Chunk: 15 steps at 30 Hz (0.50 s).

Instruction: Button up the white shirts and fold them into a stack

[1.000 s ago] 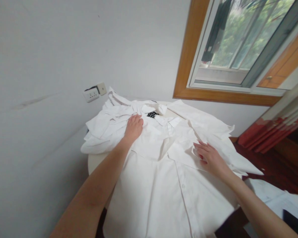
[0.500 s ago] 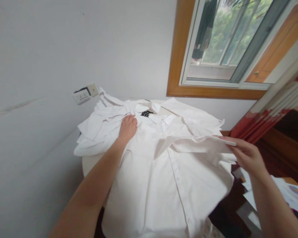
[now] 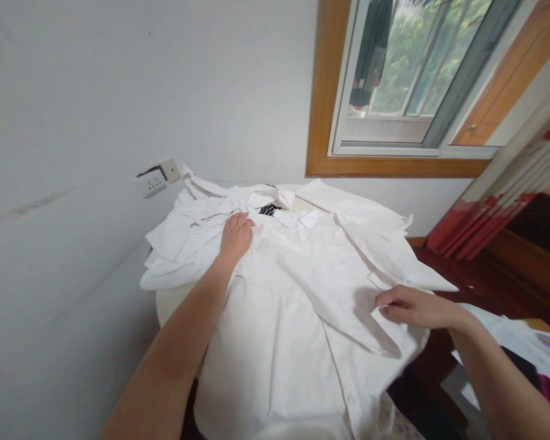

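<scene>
A white button-up shirt (image 3: 297, 360) lies spread over a round table, its lower part hanging over the near edge. My left hand (image 3: 238, 235) rests on the shirt near its left shoulder, palm down, fingers laid on the cloth. One sleeve (image 3: 321, 284) runs diagonally across the front of the shirt toward the right. My right hand (image 3: 396, 304) pinches this sleeve near its cuff, low over the shirt's right side. The other sleeve (image 3: 394, 256) stretches out to the right and ends in a point past the table edge. The collar (image 3: 308, 225) faces the wall.
More white garments (image 3: 178, 244) are heaped at the left of the tabletop (image 3: 167, 302), against the wall. A wall socket (image 3: 150, 181) sits above them. A wood-framed window (image 3: 321, 165) and a red-white curtain (image 3: 458, 223) are behind. Papers (image 3: 499, 330) lie low at the right.
My right hand has brought the sleeve end down and left, from beyond the table's right side onto the shirt front. My left hand has stayed at the shoulder.
</scene>
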Available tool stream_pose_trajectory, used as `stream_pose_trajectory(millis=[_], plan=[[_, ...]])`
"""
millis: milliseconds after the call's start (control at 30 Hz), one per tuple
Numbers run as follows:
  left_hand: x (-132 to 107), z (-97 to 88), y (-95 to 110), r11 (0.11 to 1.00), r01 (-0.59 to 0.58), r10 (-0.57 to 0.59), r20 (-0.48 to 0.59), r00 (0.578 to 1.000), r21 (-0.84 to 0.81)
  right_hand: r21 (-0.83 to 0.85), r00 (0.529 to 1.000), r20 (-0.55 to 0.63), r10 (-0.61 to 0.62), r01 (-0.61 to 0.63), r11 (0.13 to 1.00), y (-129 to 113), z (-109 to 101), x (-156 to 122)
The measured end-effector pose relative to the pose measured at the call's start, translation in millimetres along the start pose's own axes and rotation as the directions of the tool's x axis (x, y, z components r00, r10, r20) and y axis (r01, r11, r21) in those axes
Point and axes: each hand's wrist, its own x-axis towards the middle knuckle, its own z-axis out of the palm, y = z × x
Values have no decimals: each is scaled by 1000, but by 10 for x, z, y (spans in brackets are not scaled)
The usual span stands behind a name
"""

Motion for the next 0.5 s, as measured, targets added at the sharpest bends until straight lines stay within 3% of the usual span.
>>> stream_pose_trajectory(millis=[133, 267, 367, 433, 500], plan=[[-7, 6, 3, 999, -5, 5, -6, 1000, 35, -86, 979, -115, -171, 162, 983, -174, -179, -30], [-6, 31, 1, 999, 2, -2, -8, 1000, 42, -263, 874, -221, -432, 373, 890, -374, -434, -246], [-1, 58, -12, 999, 13, -13, -3, 1000, 34, -457, 807, -256, -532, 384, 802, -453, -464, -309], [2, 72, -24, 999, 18, -18, 6, 1000, 33, -530, 844, -196, -499, 337, 778, -437, -380, -231], [4, 80, -32, 999, 23, -23, 9, 1000, 36, -526, 928, -87, -362, 266, 808, -373, -252, -77]])
